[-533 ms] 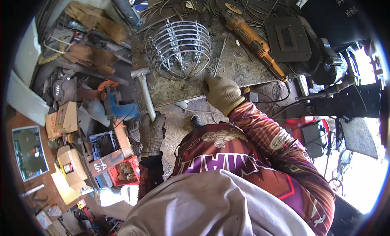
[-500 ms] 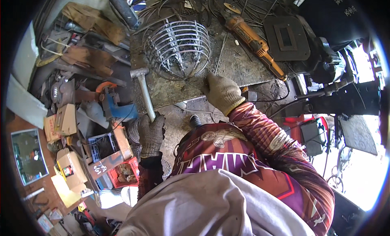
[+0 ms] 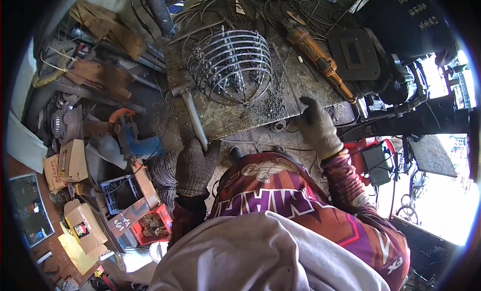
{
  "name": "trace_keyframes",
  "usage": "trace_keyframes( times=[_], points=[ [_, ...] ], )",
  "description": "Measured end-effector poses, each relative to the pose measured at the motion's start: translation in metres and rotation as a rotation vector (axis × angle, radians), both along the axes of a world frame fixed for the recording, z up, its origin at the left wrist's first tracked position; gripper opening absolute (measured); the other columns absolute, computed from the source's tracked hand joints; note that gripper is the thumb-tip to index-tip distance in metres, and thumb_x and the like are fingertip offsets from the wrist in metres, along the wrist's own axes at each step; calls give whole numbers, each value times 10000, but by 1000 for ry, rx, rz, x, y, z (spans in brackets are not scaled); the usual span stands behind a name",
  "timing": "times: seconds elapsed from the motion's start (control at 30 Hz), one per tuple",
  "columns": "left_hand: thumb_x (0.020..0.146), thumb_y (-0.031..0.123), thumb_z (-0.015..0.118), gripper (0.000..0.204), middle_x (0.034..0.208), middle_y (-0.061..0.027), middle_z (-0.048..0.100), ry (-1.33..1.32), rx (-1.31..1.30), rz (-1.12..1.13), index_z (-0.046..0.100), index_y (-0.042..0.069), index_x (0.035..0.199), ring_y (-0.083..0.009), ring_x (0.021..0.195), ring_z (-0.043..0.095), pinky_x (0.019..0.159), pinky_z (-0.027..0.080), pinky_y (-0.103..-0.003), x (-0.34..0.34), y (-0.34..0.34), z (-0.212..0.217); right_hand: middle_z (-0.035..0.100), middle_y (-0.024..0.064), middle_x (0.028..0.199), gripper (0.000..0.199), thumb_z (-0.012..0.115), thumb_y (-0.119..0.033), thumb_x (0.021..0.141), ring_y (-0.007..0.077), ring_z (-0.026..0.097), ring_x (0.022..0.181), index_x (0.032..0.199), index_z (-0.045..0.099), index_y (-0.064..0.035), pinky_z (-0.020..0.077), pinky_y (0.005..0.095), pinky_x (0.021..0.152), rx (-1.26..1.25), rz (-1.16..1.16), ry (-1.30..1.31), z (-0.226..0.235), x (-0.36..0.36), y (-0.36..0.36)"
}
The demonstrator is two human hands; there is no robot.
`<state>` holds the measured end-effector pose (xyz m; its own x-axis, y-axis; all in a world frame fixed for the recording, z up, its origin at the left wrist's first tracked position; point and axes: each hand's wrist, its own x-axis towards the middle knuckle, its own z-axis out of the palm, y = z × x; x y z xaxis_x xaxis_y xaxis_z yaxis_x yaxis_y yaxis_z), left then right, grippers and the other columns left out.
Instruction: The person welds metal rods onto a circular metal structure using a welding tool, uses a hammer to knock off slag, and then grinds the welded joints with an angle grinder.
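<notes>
With the gloved left grip point(image 3: 195, 168) closed around the lower end of a metal handle, holds a hammer point(image 3: 194, 118) at a slant, head uppermost, at the left side of a worn table point(image 3: 220, 118). Leaves unclear any contact between hammer head and tabletop. Just right of that head, has a rounded cage point(image 3: 232, 60) of bent, silvery metal rods set on the table, apart from both hands. Faces dark grit point(image 3: 263, 104) strewn beside the near right side of the cage and, farther right, a small white piece point(image 3: 300, 59) on the tabletop. Holds the gloved right grip point(image 3: 319, 128) near the front edge of the table, partly open, thumb apart from the raised fingers, with no object visible in its hold. Beyond that hand, has an orange angle grinder point(image 3: 315, 53) lying aslant, disc end farthest from the body. Next to the grinder, on its right, has a dark welding mask point(image 3: 345, 48) with a rectangular window. Farther right, beyond the patterned maroon sleeve point(image 3: 343, 173), has a red-and-black case point(image 3: 377, 163) below the table.
</notes>
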<state>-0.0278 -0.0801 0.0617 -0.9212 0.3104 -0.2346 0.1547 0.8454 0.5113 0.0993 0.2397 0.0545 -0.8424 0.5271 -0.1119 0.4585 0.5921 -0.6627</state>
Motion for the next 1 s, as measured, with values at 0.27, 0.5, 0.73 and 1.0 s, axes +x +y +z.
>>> trace_keyframes(
  times=[0.27, 0.5, 0.73, 1.0],
  points=[
    [909, 572, 691, 566, 888, -256, 704, -2, -194, -63, 670, 8, 953, -444, 887, 711, 766, 529, -546, -7, 13, 7, 730, 239, 1071, 486, 660, -308, 955, 433, 690, 1058, 1379, 555, -96, 548, 505, 917, 395, 72, -13, 3, -143, 83],
    [905, 571, 704, 503, 857, -197, 711, 235, -243, 18, 675, 73, 965, -411, 812, 722, 680, 557, -502, 15, 20, 11, 678, 211, 1257, 596, 714, -456, 909, 428, 646, 1176, 1420, 600, -170, 531, 470, 998, 330, -38, 237, 29, -124, 96],
    [944, 291, 748, 306, 923, -141, 742, 371, 271, -48, 715, 44, 1123, -303, 826, 744, 717, 583, -408, 45, 71, 72, 659, 198, 1284, 578, 721, -458, 899, 424, 650, 1164, 1366, 648, -125, 531, 481, 975, 559, -211, 153, 4, -36, 164],
    [949, 235, 728, 306, 965, -139, 748, -472, 1509, -888, 710, 30, 1175, -290, 870, 743, 763, 589, -399, 103, 231, 146, 696, 248, 1244, 621, 639, -530, 947, 419, 660, 1169, 1345, 643, -55, 517, 490, 994, 357, 24, -48, 2, -18, 213]
  ],
)
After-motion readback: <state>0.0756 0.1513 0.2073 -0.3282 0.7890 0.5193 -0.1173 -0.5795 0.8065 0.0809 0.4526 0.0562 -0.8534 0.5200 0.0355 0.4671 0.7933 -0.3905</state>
